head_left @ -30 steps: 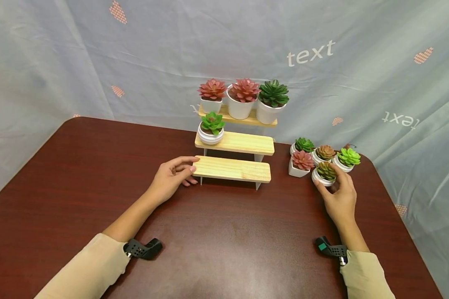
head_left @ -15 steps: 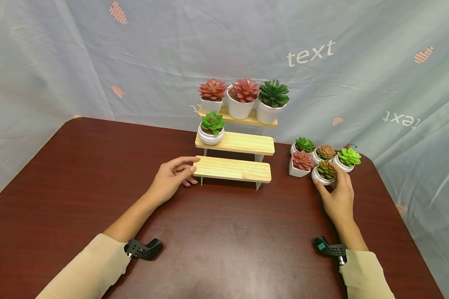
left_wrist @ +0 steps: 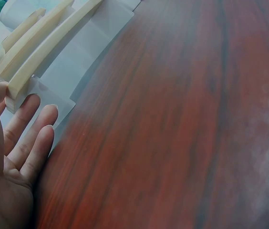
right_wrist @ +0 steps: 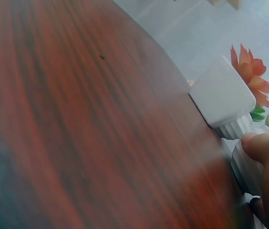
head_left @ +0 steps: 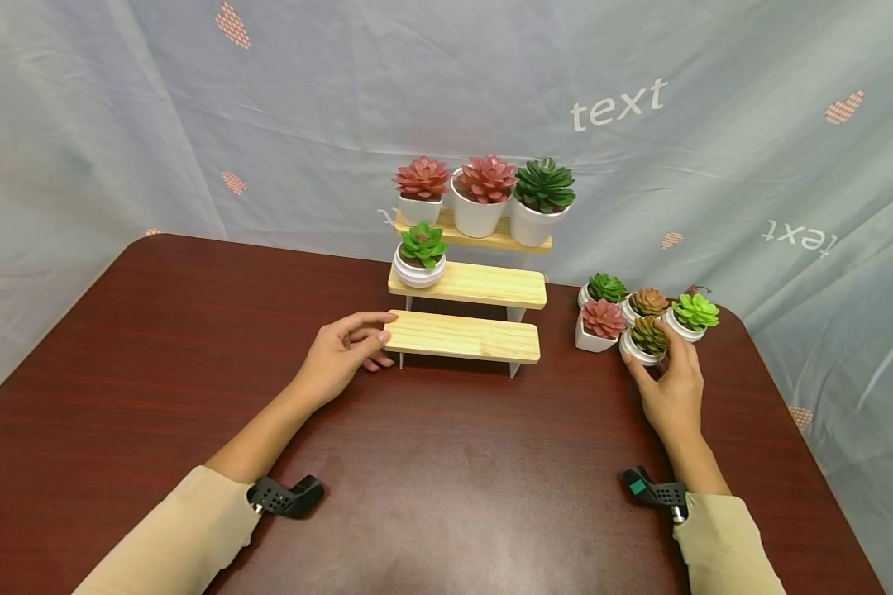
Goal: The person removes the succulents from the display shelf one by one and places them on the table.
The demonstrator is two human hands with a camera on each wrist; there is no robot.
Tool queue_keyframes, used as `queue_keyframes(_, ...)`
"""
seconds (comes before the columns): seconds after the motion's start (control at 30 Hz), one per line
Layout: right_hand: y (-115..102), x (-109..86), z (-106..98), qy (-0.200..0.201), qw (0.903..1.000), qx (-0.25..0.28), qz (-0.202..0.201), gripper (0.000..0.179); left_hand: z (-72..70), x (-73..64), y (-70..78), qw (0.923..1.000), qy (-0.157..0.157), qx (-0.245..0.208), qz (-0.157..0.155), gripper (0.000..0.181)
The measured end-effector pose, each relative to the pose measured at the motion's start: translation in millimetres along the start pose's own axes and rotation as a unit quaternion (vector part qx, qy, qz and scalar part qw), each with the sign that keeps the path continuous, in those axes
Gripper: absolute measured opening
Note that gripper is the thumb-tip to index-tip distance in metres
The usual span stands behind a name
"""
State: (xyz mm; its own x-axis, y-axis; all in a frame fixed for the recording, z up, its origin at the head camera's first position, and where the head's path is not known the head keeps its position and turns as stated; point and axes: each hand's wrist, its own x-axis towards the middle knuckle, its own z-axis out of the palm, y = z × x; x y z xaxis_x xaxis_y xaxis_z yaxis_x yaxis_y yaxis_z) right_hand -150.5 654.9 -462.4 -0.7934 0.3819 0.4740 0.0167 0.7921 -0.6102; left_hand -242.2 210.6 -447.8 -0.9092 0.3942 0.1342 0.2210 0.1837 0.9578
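A three-tier wooden stand [head_left: 461, 334] with pale legs stands at the back middle. My left hand [head_left: 335, 355] pinches the left end of its lowest shelf; in the left wrist view the thumb lies at the end of the board [left_wrist: 27, 78] while the other fingers stay extended. My right hand [head_left: 677, 392] grips a small potted succulent [head_left: 649, 337] with brownish-green leaves, thumb on the near side of the round white pot. In the right wrist view the thumb [right_wrist: 258, 148] presses that ribbed pot [right_wrist: 244, 169], beside a square white pot [right_wrist: 225, 93] with a pink succulent.
The top shelf bears three potted succulents, two pink and one dark green [head_left: 545, 186]. A bright green one [head_left: 422, 245] sits at the middle shelf's left. Close around my right hand stand a pink succulent [head_left: 603, 321], a brown one [head_left: 649, 302] and green ones [head_left: 695, 312]. A curtain [head_left: 327, 99] hangs behind.
My right hand has shifted slightly left and away from me, and the brownish-green succulent has moved slightly back with it. The left hand has kept its place on the stand.
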Motion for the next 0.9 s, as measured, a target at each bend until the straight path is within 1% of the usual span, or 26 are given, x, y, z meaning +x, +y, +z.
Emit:
queue_keyframes(0.2, -2, 0.0, 1, -0.007, 1.0, -0.006, -0.003, 0.066, -2.8, -1.8, 0.4, 1.0, 0.001, 0.0, -0.007, 0.033)
queue_keyframes(0.3, -4, 1.2, 0, -0.006, 1.0, -0.007, -0.003, 0.073, -4.0, -2.7, 0.5, 1.0, 0.002, 0.0, -0.007, 0.032)
queue_keyframes(0.43, -11, 4.4, -4, 0.007, 1.0, 0.003, 0.003, 0.08, -4.7, -3.5, 0.5, 1.0, 0.003, -0.004, -0.005, 0.032)
queue_keyframes(0.53, -20, 8.2, -10, 0.031, 0.9994, 0.009, -0.011, 0.078, -4.0, -3.5, 0.2, 1.0, -0.001, -0.008, -0.003, 0.033)
queue_keyframes(0.6, -30, 11.3, -16, 0.049, 0.998, 0.018, -0.034, 0.076, -3.1, -3.3, -0.2, 1.0, -0.005, -0.008, -0.002, 0.033)
queue_keyframes(0.67, -41, 15.0, -21, 0.068, 0.9951, 0.026, -0.068, 0.075, -2.3, -3.2, -0.3, 0.9999, -0.006, -0.008, -0.002, 0.033)
queue_keyframes(0.77, -64, 20.3, -27, 0.092, 0.9886, 0.05, -0.109, 0.074, -1.4, -2.9, -0.7, 0.9999, -0.007, -0.008, -0.003, 0.033)
queue_keyframes(0.83, -83, 24.2, -30, 0.1, 0.985, 0.065, -0.125, 0.075, -1.0, -2.5, -0.6, 0.9999, -0.007, -0.009, -0.003, 0.033)
queue_keyframes(0.9, -104, 27.9, -32, 0.101, 0.983, 0.081, -0.13, 0.075, -0.8, -2.2, -0.6, 0.9999, -0.007, -0.01, -0.003, 0.033)
